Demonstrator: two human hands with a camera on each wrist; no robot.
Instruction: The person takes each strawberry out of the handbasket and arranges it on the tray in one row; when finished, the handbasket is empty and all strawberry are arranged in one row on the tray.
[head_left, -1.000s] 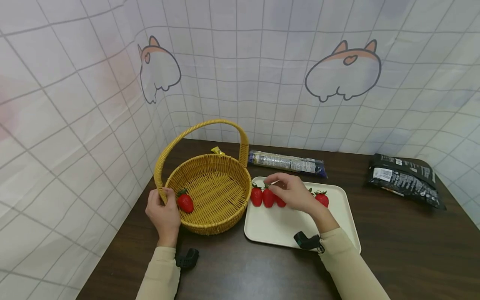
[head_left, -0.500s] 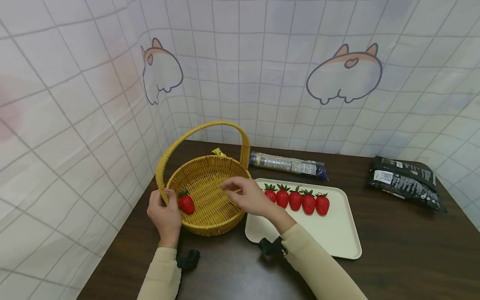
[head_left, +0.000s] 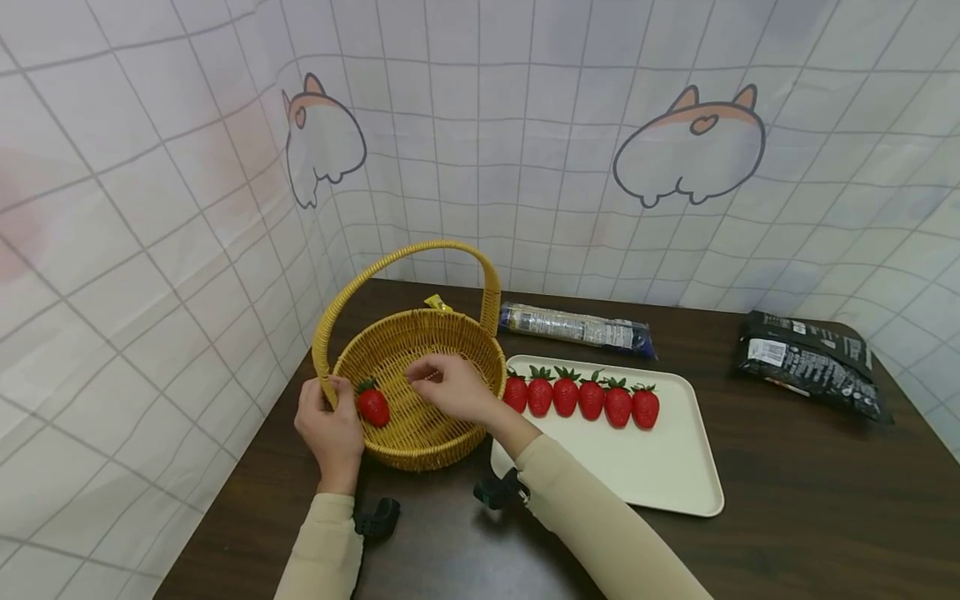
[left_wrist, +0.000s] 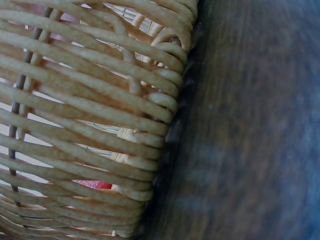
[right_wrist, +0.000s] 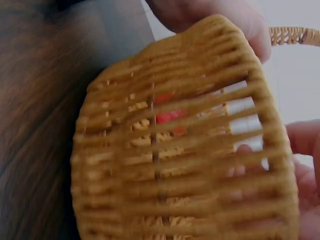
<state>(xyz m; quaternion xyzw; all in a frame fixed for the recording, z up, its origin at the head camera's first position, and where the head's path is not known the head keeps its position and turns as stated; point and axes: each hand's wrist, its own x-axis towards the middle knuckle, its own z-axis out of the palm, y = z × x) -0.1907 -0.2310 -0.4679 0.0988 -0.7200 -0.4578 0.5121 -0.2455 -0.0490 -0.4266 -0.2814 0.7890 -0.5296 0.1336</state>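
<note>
A yellow wicker basket (head_left: 420,458) with an arched handle stands left of centre in the head view. One strawberry (head_left: 372,407) lies inside it, against the left wall. My left hand (head_left: 330,425) grips the basket where the handle meets the left rim. Over the basket's opening hovers my right hand (head_left: 453,390), fingers loosely bent, with no object visible in them. Several strawberries (head_left: 566,395) lie in a row along the back of a cream tray (head_left: 637,475). Through the weave in the right wrist view shows a bit of red strawberry (right_wrist: 170,116).
Behind the tray lies a long, clear-and-blue packet (head_left: 577,327). A black bag (head_left: 810,367) rests at the right of the dark wooden table (head_left: 787,517). A small yellow wrapper (head_left: 437,303) is behind the basket. A printed grid curtain (head_left: 540,167) closes off the back and left.
My right hand has moved left from above the strawberries on the tray to over the basket, uncovering the row. My left hand has kept its grip on the basket.
</note>
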